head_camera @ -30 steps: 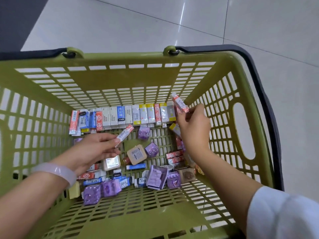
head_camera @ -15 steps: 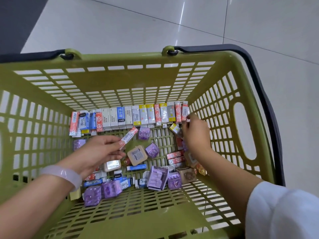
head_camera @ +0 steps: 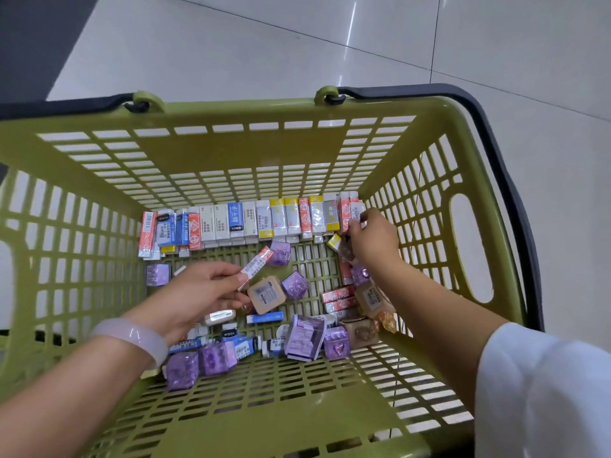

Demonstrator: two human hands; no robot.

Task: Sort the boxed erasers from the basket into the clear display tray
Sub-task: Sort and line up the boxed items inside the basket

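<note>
Inside the green basket (head_camera: 99,180), past loose purple and tan packs, the left hand (head_camera: 201,292) pinches a red-and-white boxed eraser (head_camera: 256,266) above the floor grid, while the right hand's (head_camera: 372,238) curled fingers (head_camera: 355,226) touch the last eraser (head_camera: 353,209) of the upright row (head_camera: 251,221) against the far wall.

You are looking down at a floor of large pale glossy tiles (head_camera: 231,51), with thin dark grout lines (head_camera: 390,49) crossing the upper frame. Overhead light is reflecting as a bright streak (head_camera: 351,19) at upper centre. A dark grey area (head_camera: 36,41) is filling the upper left corner.
</note>
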